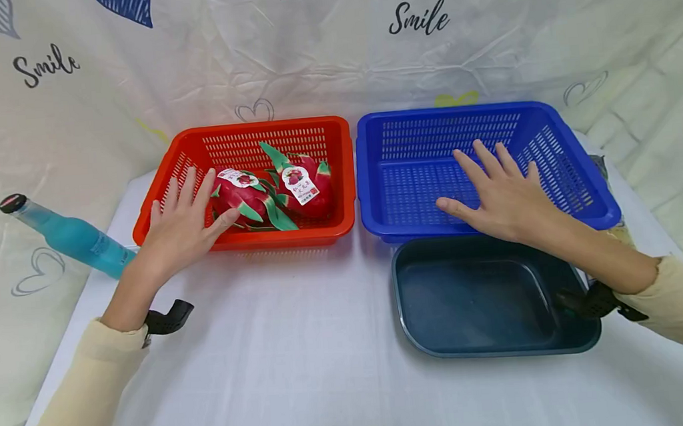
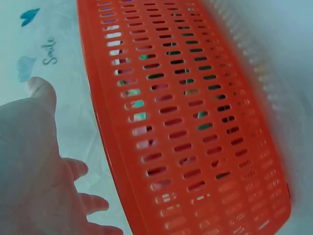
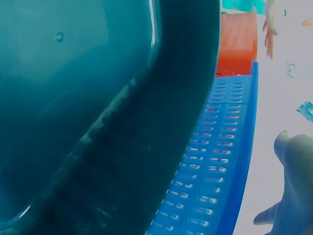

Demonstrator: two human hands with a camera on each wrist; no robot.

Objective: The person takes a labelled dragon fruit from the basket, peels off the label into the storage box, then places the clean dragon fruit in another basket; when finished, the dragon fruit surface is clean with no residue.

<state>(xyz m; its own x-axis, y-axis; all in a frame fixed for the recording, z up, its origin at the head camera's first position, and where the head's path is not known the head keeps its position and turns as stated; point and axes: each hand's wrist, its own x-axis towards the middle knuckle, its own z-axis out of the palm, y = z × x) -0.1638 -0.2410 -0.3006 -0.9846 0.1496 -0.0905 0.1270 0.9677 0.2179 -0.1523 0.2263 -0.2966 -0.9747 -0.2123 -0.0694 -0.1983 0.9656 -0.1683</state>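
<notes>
My left hand (image 1: pixel 182 231) hovers with spread fingers over the left front of a red basket (image 1: pixel 343 230); its palm shows beside the basket wall in the left wrist view. Two dragon fruits lie in that basket: one (image 1: pixel 233 200) partly behind my thumb, the other (image 1: pixel 318 201) to its right. Both carry white labels. Over the blue basket (image 1: pixel 379 227), my right hand (image 1: pixel 505 197) is spread likewise and holds nothing. A dark green tub (image 1: pixel 475 303) stands in front of the blue basket, under my right forearm.
A bottle of turquoise liquid (image 1: pixel 81 241) with a dark cap stands at the left, partly behind my left wrist. A patterned packet (image 1: pixel 620 234) peeks out right of the blue basket. Behind the white table (image 1: pixel 281 365) hangs a printed cloth (image 1: pixel 329 60).
</notes>
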